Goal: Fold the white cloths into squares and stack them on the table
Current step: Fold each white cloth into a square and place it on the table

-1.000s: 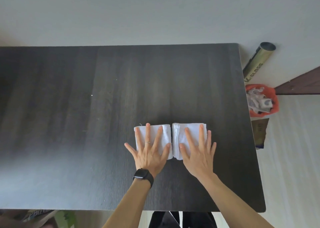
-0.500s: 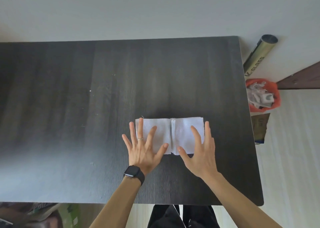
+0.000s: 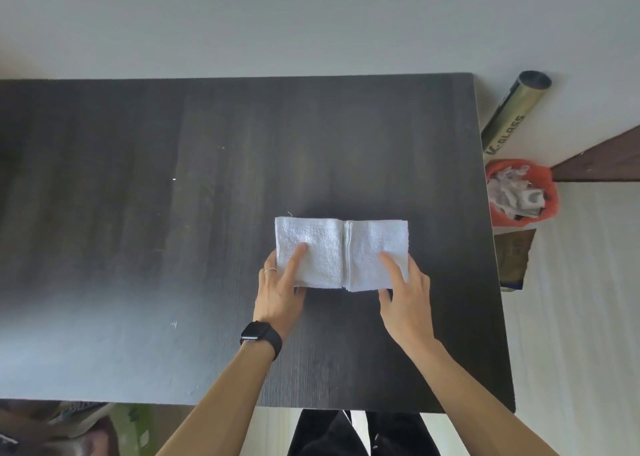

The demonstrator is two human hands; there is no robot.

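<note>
Hands shift in the head view: a moment ago both lay flat with fingers spread, pressing down on the white cloth. Now the left hand (image 3: 280, 292) has slid to the outer near corner of the left white square (image 3: 318, 244), and the right hand (image 3: 408, 299) to the outer near corner of the right white square (image 3: 374, 240). Each hand lays its forefinger on top, sets its thumb at the near edge and curls the other fingers round the outer side, so each pinches its square instead of flattening it. The squares lie edge to edge, touching along a raised seam, on the right half of the dark table (image 3: 138, 213), nearer its front edge; whether they are two cloths or one cloth folded to its middle, I cannot tell. Pressing looks finished, and I judge the next move is to lift one square over onto the other. A watch (image 3: 258, 332) sits on the left wrist. Past the table's right edge stand a tube (image 3: 509, 123), an orange bag (image 3: 550, 199) of crumpled scraps and a brown bag (image 3: 512, 258), all well apart from the squares and out of the hands' path.
</note>
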